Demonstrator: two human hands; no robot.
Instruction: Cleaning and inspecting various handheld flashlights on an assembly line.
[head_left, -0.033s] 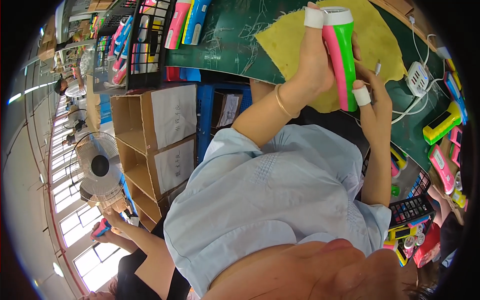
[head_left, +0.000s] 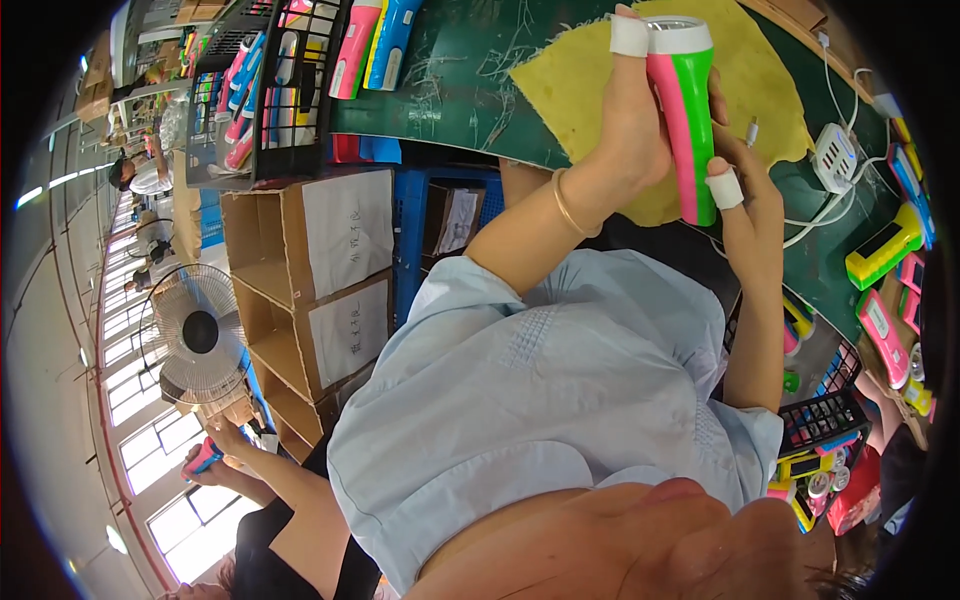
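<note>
Left hand, fingers curled tight, grips the pink-and-green plastic flashlight above the yellow cloth on the green desk; right hand touches its base with 1 taped fingertip.

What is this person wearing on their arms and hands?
The forearms are bare below a pale blue short-sleeved top. The left hand has a thin gold bangle at the wrist and white tape round a fingertip. The right hand also has white tape round one fingertip.
</note>
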